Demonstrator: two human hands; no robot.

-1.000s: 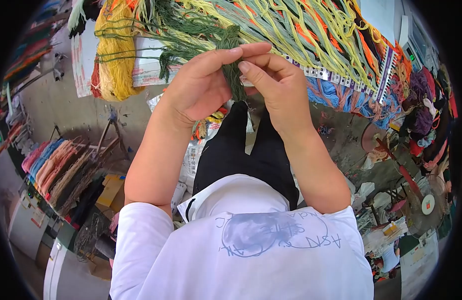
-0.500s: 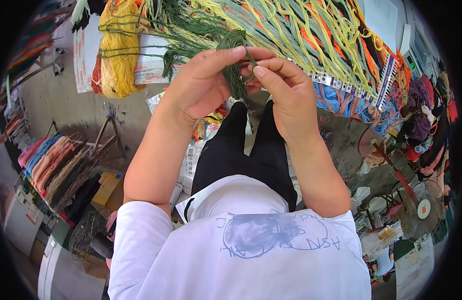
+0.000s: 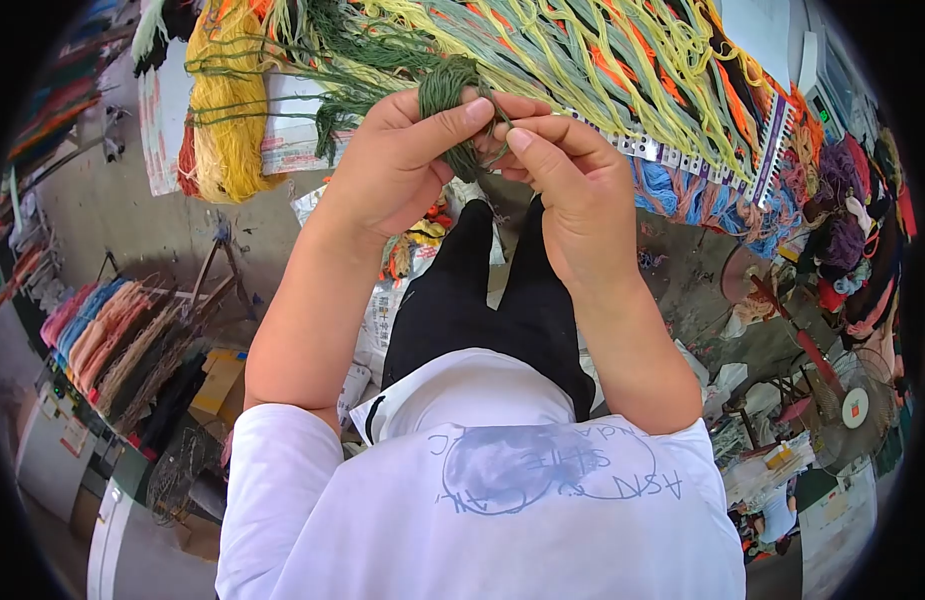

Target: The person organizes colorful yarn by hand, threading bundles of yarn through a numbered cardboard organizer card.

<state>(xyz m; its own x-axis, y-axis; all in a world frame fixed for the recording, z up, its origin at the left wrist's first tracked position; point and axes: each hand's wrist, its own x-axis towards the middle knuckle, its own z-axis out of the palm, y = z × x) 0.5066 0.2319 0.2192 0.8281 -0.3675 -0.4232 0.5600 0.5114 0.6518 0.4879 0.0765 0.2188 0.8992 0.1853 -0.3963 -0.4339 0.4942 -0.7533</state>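
Observation:
Dark green yarn [image 3: 444, 90] is looped around the fingers of my left hand [image 3: 412, 140], with its thumb pressed on the strands. My right hand [image 3: 567, 165] pinches a thin green strand between thumb and index finger, close beside the left fingertips. Loose green strands [image 3: 367, 65] trail from the held yarn over the table to the left. Beyond my hands lie long yellow, grey-green and orange yarns [image 3: 572, 60] in rows. A yellow yarn bundle [image 3: 227, 110] hangs at the table's left edge.
A white perforated strip [image 3: 672, 168] runs along the table's front edge, with blue and pink yarn [image 3: 697, 205] below. A rack of coloured yarns [image 3: 107, 335] stands lower left. A fan [image 3: 852, 410] is at the right, and purple yarn [image 3: 842, 240] hangs above it.
The green yarn at my left hand has shifted slightly left and its hanging lower part has drawn up around the fingers. My right hand keeps its pinch almost in place.

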